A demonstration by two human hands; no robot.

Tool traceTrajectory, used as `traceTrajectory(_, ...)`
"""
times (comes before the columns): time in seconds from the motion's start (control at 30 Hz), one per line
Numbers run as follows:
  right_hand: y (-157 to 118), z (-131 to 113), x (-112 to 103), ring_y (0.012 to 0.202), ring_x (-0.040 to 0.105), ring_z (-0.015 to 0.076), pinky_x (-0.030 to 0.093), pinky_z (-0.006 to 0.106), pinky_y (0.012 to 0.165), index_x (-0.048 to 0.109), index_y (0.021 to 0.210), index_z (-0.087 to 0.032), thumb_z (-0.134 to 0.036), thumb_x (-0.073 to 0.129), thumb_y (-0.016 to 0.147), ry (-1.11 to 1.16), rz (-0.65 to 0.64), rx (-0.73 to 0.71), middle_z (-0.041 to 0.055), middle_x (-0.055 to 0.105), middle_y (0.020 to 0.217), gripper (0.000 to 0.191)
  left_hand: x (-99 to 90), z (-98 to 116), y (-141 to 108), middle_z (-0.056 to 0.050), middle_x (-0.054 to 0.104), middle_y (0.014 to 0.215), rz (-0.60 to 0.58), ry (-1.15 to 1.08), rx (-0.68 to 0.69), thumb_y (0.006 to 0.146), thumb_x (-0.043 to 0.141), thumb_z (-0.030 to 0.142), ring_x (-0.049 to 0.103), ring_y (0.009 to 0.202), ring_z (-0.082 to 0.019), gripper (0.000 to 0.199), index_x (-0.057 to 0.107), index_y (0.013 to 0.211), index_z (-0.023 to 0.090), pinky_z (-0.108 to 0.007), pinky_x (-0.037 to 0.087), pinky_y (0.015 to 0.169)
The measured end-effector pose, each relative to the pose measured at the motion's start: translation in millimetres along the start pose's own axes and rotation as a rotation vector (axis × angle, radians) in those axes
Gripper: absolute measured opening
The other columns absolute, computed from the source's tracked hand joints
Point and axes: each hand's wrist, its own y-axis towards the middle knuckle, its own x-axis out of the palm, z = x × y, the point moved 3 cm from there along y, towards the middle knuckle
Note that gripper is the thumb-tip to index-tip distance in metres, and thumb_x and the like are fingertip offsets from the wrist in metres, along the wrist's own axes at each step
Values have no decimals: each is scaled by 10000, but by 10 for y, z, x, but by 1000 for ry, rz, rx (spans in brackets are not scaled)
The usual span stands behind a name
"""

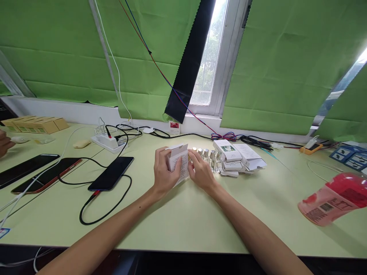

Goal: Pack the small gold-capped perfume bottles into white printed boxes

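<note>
A white printed carton (184, 170), its top flap (181, 150) raised, is held over a pale table (177, 225) — gripped in the left hand (165, 170), thumb pressed on the near face and fingers curled around the opposite side. The right hand (201, 171) bends its fingers together at the carton's 3 o'clock edge; whether they pinch card or something behind it cannot be told. Just beyond, toward 3 o'clock, small glass bottles (212, 160) stand bunched beside a loose pile of white boxes (229, 156). A hard squeeze from the left thumb could crease the card, and a sideways knock from the right knuckles could topple the bottles — narrow and close-set — or send the pile sliding. Farther out, a dark phone (111, 173) lies at 9 o'clock, its black cable (80, 215) looping near the left forearm (109, 230), where a snag could drag it. A pink cup (334, 198) stands well apart, between 3 and 4 o'clock.
</note>
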Motion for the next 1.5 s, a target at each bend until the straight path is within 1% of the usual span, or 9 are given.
traceTrajectory(0.13,7,28,16,1362,530,242,597,368,927,392,1533,-176,-211,303,1050,-10,-41,23,146,414,1590,493,-1,-11,-4,-89,556,1104,-7,-9,11,863,693,229,608,999,-202,314,515,1121,214,-290,521,698)
traceTrajectory(0.23,9,53,32,1365,530,239,594,380,945,407,1504,-168,-203,311,1048,40,-65,-14,151,439,1567,467,8,-18,-14,-90,557,1109,-22,-10,20,865,688,223,610,997,-202,314,516,1127,214,-287,520,691)
traceTrajectory(0.4,-5,83,25,1254,597,256,592,414,931,467,1403,-190,-173,388,1014,122,-18,-62,148,536,1433,397,15,-21,-24,-91,561,1103,-28,-10,34,863,693,221,614,1018,-211,317,520,1129,210,-297,525,714)
traceTrajectory(0.63,-22,81,26,1105,643,242,589,384,837,483,1328,-212,-157,412,997,153,-29,-49,142,541,1376,343,-5,-17,7,-83,560,1089,-5,-20,39,858,702,216,612,993,-199,312,528,1117,207,-291,527,717)
traceTrajectory(0.77,-35,75,22,1038,644,234,581,382,805,460,1352,-205,-149,437,984,157,-51,-41,144,532,1359,373,-23,-8,31,-77,558,1081,28,-16,30,857,704,219,612,967,-186,310,532,1114,209,-273,524,694)
traceTrajectory(0.9,-49,72,12,875,641,195,567,363,753,440,1384,-209,-157,459,982,159,-76,-24,139,535,1343,405,-37,0,55,-77,557,1081,39,-7,28,848,711,210,610,961,-181,326,531,1121,206,-256,518,668)
traceTrajectory(1.03,-62,68,4,790,622,176,552,367,754,416,1417,-215,-186,473,994,165,-86,-13,130,555,1319,428,-56,-12,85,-77,563,1079,66,3,19,840,714,200,608,967,-183,328,532,1113,205,-258,518,671)
traceTrajectory(1.4,-68,48,6,804,622,198,556,398,754,369,1459,-234,-257,461,1023,151,-115,52,138,541,1342,447,-57,-89,104,-74,566,1040,91,63,4,839,710,212,597,977,-207,304,528,1082,205,-309,518,735)
traceTrajectory(1.5,-72,44,23,768,611,183,558,388,735,342,1488,-238,-255,447,1026,142,-126,54,140,526,1351,474,-51,-95,101,-73,567,1041,86,66,13,840,706,213,598,982,-208,301,529,1083,207,-310,516,738)
